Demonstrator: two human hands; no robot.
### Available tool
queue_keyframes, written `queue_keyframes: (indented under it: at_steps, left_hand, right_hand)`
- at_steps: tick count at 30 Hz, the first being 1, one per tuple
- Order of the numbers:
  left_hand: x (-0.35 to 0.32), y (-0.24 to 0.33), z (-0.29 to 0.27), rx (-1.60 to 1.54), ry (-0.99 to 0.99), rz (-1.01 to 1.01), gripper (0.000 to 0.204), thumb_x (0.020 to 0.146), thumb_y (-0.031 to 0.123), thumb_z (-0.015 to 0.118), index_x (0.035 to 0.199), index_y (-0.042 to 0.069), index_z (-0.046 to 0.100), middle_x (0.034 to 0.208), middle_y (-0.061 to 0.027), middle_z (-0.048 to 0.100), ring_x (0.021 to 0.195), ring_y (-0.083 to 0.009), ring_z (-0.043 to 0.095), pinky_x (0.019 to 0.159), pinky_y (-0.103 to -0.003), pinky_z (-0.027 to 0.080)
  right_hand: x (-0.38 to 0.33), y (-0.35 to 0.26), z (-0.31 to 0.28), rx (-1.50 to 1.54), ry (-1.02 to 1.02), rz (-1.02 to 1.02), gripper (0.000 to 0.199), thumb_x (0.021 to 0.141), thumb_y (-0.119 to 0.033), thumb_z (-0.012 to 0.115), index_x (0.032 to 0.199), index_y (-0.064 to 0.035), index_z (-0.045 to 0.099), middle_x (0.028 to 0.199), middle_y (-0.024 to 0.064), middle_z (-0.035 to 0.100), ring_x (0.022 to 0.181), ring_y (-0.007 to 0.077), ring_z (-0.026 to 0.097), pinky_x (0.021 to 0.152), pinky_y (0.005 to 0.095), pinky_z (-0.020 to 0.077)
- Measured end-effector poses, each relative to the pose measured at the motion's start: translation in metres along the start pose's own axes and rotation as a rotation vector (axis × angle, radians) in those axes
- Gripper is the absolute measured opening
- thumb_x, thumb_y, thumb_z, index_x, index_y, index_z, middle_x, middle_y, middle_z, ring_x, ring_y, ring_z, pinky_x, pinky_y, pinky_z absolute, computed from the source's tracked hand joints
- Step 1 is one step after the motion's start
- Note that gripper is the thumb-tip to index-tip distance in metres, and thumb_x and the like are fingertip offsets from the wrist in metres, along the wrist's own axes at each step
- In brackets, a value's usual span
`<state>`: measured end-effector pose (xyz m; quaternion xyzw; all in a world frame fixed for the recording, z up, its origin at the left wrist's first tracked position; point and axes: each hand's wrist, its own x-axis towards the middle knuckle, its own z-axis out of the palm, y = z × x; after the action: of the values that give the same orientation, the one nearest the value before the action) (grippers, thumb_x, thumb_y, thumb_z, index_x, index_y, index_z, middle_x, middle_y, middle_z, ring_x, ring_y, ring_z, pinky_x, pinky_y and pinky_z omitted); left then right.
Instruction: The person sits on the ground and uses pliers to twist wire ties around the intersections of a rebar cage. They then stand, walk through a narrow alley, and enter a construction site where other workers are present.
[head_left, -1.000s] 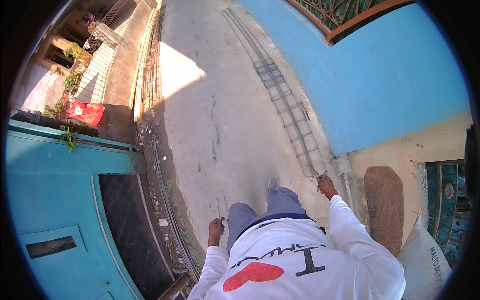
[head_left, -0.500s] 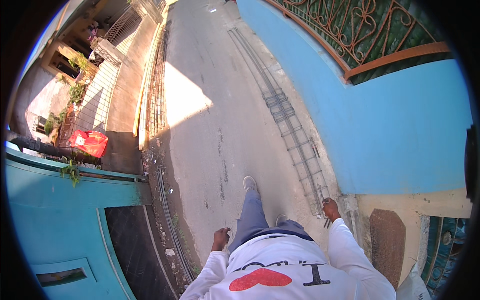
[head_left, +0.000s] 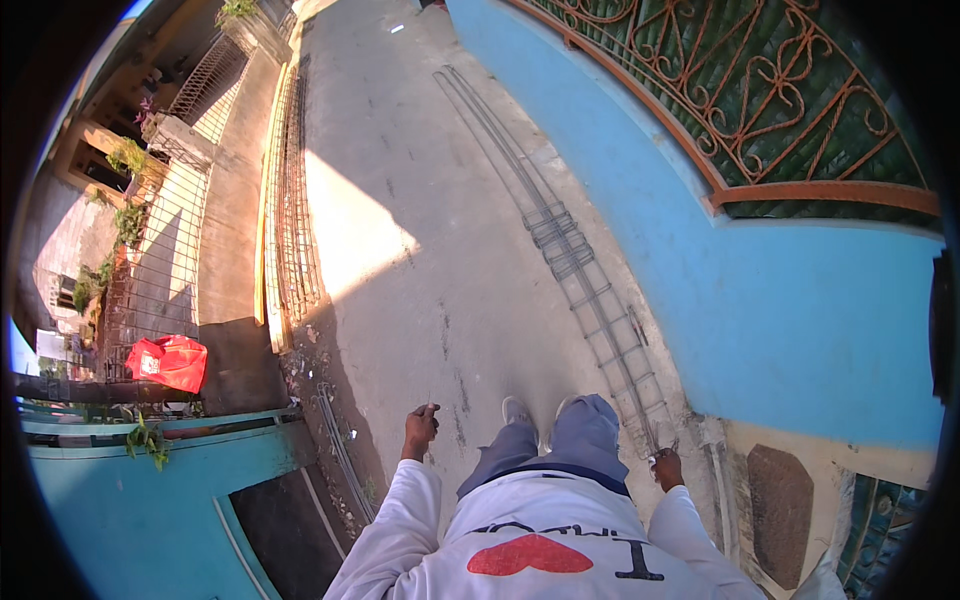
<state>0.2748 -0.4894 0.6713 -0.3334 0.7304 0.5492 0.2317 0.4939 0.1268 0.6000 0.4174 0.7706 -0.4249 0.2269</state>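
Note:
My left hand [head_left: 420, 430] is raised over the road, left of my legs. Its fingers are curled together, and anything in them is too small to make out. Low on the right, my right hand [head_left: 667, 468] is closed beside the near end of a long steel rebar cage [head_left: 603, 322]. What it grips is hidden, and I cannot tell whether it touches the cage. The cage lies on the road along the right wall, with several square stirrups bunched around its middle and long bare bars running to the far end.
A light blue wall [head_left: 770, 320] with a rusty scrollwork grille borders the right side. Along the left lie long rebar bundles [head_left: 292, 200] and thinner rods [head_left: 345, 455] beside a turquoise wall [head_left: 130, 510]. A red bag [head_left: 168, 362] hangs at the left above that wall.
I have stepped forward along the road; both feet now stand close together. My left hand has risen and moved slightly left, while my right hand is a little lower, still by the cage.

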Motion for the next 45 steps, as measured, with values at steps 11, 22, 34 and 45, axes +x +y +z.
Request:
queue_keyframes:
  at_steps: [11,22,34,45]
  left_hand:
    - [0.045,0.045,0.033,-0.018,0.032,-0.152,0.034,0.1,0.033,0.054,0.108,0.004,0.069,0.06,-0.0027,0.055,0.046,-0.0111,0.048,0.041,-0.027,0.038]
    - [0.065,0.107,0.05,-0.278,0.276,-0.122,0.032,0.099,0.029,0.054,0.104,0.002,0.068,0.059,-0.0022,0.054,0.047,-0.0108,0.048,0.042,-0.028,0.039]
    - [0.159,0.377,0.057,-0.189,0.243,0.355,0.039,0.099,0.035,0.055,0.111,-0.001,0.067,0.069,-0.0009,0.051,0.06,-0.0098,0.055,0.06,-0.03,0.056]
    - [0.24,0.578,0.137,-0.582,-0.377,0.233,0.053,0.099,0.038,0.056,0.122,-0.01,0.056,0.086,-0.0052,0.052,0.082,-0.0165,0.058,0.088,-0.032,0.054]
  right_hand:
    - [0.197,-0.254,0.01,-0.389,0.097,-0.385,0.023,0.088,-0.019,0.058,0.096,0.0017,0.064,0.094,0.0256,0.067,0.091,0.041,0.064,0.081,0.046,0.0506]
    - [0.301,-0.812,-0.068,-0.45,0.421,-0.649,0.055,0.089,-0.025,0.067,0.135,-0.0038,0.045,0.126,0.0193,0.059,0.121,0.0365,0.054,0.096,0.0555,0.042]
    - [0.162,-0.762,0.139,-0.089,-0.609,-0.819,0.038,0.096,-0.023,0.058,0.127,-0.0006,0.057,0.118,0.0177,0.065,0.111,0.0287,0.062,0.095,0.037,0.0479]
    - [0.112,-0.822,0.151,0.231,-0.399,-0.545,0.031,0.098,-0.018,0.053,0.126,-0.0052,0.057,0.094,0.0122,0.069,0.089,0.0215,0.068,0.081,0.0355,0.051]
